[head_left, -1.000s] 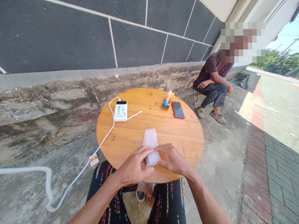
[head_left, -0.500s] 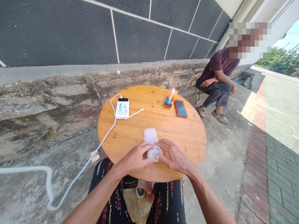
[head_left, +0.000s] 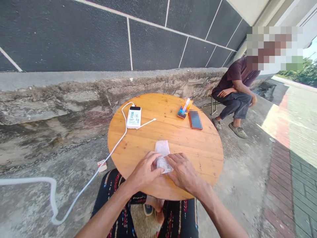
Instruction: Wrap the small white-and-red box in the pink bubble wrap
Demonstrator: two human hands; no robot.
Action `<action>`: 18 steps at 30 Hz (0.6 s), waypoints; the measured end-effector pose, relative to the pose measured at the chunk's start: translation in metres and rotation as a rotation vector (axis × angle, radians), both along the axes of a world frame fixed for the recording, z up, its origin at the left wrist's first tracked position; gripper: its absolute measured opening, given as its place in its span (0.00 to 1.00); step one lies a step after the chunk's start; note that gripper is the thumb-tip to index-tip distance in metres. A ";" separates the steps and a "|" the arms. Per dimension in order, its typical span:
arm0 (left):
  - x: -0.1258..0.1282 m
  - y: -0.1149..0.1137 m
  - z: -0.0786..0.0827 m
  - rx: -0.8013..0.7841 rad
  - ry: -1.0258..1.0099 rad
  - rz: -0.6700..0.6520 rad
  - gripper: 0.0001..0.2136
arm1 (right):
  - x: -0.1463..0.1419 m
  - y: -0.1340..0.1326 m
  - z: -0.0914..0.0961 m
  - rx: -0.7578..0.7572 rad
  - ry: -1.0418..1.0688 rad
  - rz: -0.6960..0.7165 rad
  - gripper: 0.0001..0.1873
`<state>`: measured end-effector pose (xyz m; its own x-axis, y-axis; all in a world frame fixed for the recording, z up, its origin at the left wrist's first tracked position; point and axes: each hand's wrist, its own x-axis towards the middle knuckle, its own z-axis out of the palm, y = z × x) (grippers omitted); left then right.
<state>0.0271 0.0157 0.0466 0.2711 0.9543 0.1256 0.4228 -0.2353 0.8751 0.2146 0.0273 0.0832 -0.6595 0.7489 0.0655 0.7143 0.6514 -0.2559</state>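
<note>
A small translucent white plastic packet [head_left: 162, 153] lies on the round wooden table [head_left: 198, 148] near its front edge. My left hand [head_left: 145, 172] pinches the packet's near end from the left. My right hand [head_left: 183, 172] presses the same end from the right with the fingertips. The far half of the packet lies flat on the wood; the near part is folded or rolled under my fingers.
A white power bank [head_left: 134, 117] with a white cable [head_left: 116, 145] trailing to the ground lies at the table's back left. An orange object [head_left: 184, 108] and a phone [head_left: 195, 120] lie at the back right. A person [head_left: 235, 89] sits beyond, by the wall.
The visible length of the packet has shortened as both hands worked its near end toward the far end. The camera view has shifted slightly left.
</note>
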 end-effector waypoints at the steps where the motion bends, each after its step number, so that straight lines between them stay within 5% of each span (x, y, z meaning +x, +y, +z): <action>1: 0.002 -0.004 -0.003 0.017 -0.019 0.052 0.18 | 0.000 0.001 0.001 -0.005 -0.009 0.005 0.13; 7: 0.007 -0.016 -0.013 0.134 -0.062 0.102 0.13 | 0.001 0.001 -0.005 -0.041 0.044 0.012 0.18; 18: 0.007 -0.013 -0.006 0.062 -0.089 0.082 0.14 | 0.000 0.002 0.000 -0.079 0.056 -0.011 0.22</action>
<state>0.0341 0.0031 0.0408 0.1780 0.9625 0.2047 0.3643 -0.2577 0.8949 0.2146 0.0297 0.0831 -0.6483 0.7602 0.0427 0.7044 0.6201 -0.3455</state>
